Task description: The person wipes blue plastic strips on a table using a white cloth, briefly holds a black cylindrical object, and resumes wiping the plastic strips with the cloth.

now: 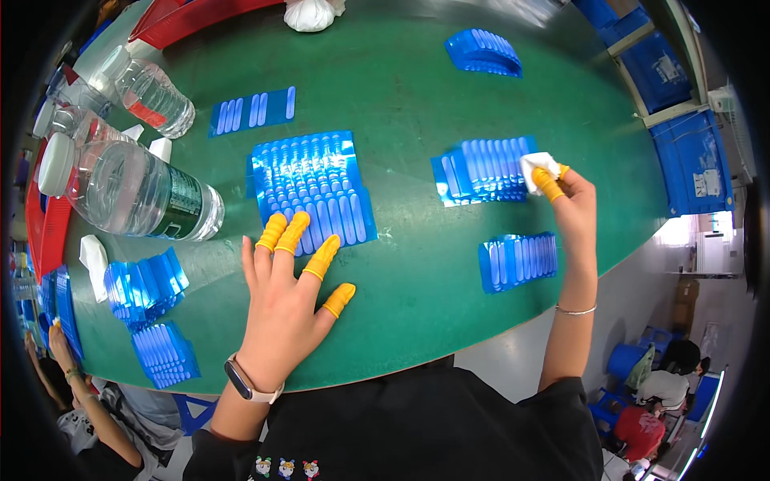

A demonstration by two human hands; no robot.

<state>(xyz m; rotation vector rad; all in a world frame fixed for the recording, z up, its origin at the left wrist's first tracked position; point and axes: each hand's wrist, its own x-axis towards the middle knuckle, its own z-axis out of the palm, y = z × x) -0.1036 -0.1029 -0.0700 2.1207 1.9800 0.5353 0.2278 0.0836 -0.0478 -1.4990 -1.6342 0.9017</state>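
Right hand [573,200] pinches white cloth [536,170] on right blue tray stack [481,170], arm stretched far; left hand [285,297] flat, fingers spread, holding nothing, tips on centre blue tray [309,188], slots running near-far, green table [401,96]

Bare green table [417,104] lies open between the big blue ridged sheet [309,188] and the blue stack [481,168] to its right. At the left, 2 lying water bottles [132,192] crowd the edge, with 2 blue piles [148,284] below; another stack [517,260] sits near the front right rim.
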